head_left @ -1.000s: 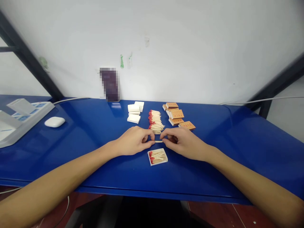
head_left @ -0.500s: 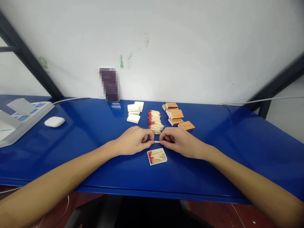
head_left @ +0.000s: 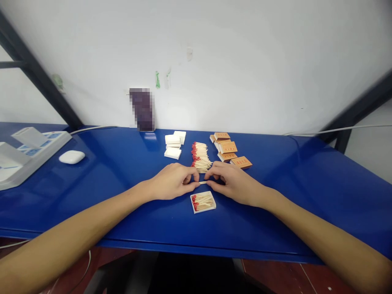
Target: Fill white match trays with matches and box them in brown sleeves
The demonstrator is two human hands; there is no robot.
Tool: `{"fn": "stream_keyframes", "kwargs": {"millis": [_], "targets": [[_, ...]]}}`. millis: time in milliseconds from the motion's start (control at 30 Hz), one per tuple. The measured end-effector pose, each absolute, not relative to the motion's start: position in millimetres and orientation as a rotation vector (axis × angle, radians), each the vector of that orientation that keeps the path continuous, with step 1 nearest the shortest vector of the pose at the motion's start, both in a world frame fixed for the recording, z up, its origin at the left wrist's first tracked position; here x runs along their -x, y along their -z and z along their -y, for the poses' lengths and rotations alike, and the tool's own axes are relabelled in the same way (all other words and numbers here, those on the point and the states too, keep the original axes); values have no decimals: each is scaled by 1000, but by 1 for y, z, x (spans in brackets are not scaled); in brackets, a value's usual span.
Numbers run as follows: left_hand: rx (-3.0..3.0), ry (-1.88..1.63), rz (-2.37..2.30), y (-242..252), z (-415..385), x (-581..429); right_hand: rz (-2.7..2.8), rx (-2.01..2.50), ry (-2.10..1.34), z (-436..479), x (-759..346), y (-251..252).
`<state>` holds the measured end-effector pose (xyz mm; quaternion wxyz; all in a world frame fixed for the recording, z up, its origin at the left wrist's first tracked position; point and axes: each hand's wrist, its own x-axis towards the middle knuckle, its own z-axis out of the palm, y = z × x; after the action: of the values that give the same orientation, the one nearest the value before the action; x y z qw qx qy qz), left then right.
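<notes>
1. Our left grip (head_left: pixel 171 181) rests on the bench (head_left: pixel 122 196), thumb and forefinger pinched shut on the left end of a match (head_left: pixel 202 182).
2. Our right grip (head_left: pixel 232 181) faces it from 3 o'clock, its thumb and forefinger closed on the match's other end; the remaining fingers curl loosely under.
3. The match lies level between the two grips, just above the bench. Only a short pale stretch shows, and we cannot tell which end bears the head.
4. At 6 o'clock from the match, just beside both grips, sits a white tray (head_left: pixel 204 210) with red-tipped matches lying in it, heads toward 9 o'clock.
5. At 12 o'clock, close to the fingertips, lies a pile (head_left: pixel 200 156) of loose matches, heads also toward 9 o'clock.
6. At 11 o'clock, near the pile, we see a few empty white trays (head_left: pixel 173 146), some stacked.
7. At 1 o'clock lie several orange sleeves (head_left: pixel 228 149), overlapping; one lies a little apart, nearest the right grip.
8. Far off at 9 to 10 o'clock sit a white earbud case (head_left: pixel 71 157) and, beyond it at the bench's edge, a white power strip (head_left: pixel 27 155).
</notes>
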<state>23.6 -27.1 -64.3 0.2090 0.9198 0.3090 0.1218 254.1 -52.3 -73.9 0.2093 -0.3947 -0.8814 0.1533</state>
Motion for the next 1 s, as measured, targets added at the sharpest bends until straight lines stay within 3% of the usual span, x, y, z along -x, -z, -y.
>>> {"fn": "stream_keyframes", "kwargs": {"millis": [1000], "targets": [[-2789,-239,-883,64,31,-25,2495,1106,-443,52,-254,69]]}}
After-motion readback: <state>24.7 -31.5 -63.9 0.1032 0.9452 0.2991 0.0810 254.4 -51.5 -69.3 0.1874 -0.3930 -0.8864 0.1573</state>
